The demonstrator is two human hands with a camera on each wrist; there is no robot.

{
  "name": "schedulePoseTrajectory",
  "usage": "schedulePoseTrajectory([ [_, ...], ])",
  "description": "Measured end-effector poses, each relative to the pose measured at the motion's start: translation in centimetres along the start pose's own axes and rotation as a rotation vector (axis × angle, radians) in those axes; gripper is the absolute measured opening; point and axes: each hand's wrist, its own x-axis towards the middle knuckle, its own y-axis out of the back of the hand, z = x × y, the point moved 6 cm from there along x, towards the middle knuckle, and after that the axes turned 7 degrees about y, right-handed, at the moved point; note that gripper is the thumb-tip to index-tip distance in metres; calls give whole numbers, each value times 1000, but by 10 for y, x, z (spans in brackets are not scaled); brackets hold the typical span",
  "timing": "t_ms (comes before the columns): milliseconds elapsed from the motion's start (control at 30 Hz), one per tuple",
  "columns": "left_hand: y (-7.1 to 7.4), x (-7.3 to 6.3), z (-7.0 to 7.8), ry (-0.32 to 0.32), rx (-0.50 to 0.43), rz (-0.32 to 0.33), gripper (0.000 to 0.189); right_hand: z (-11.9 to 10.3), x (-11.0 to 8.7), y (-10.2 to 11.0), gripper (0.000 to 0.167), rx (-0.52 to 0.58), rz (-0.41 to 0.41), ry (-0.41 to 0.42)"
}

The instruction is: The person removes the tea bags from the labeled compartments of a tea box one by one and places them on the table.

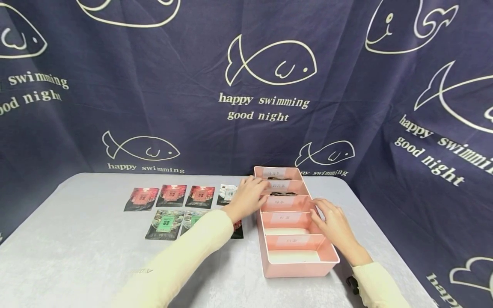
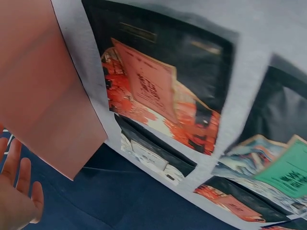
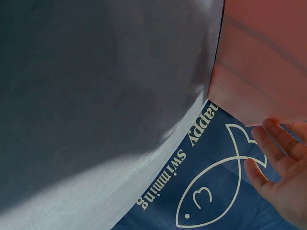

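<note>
A long pink divided box (image 1: 300,268) stands right of the table's middle. Labels mark its compartments, and dark packets (image 1: 283,194) lie in the two farthest ones. At the box's left rim, my left hand (image 1: 249,195) has its fingertips over the far compartments. My right hand (image 1: 332,219) is at the right rim, fingertips by the middle compartments. In the wrist views, the left hand (image 2: 18,191) and right hand (image 3: 285,170) show loosely extended fingers near the box's outer walls; neither visibly holds a packet. The left fingertips are partly hidden by the box.
Left of the box lie tea sachets in two rows: red ones (image 1: 172,195), green ones (image 1: 164,224) and a white one (image 1: 226,194). My left sleeve (image 1: 192,246) covers part of the near row. A dark curtain (image 1: 200,85) with fish drawings hangs behind the table.
</note>
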Motion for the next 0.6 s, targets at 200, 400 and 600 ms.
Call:
schedulePoseTrajectory([
  [200, -11, 6, 2, 3, 46, -33, 26, -1, 0, 1, 24, 2, 3, 3],
  [400, -16, 7, 5, -11, 4, -67, 23, -1, 1, 1, 24, 6, 1, -4],
  [600, -16, 6, 7, -24, -30, -81, 21, -1, 0, 1, 24, 6, 1, 4],
])
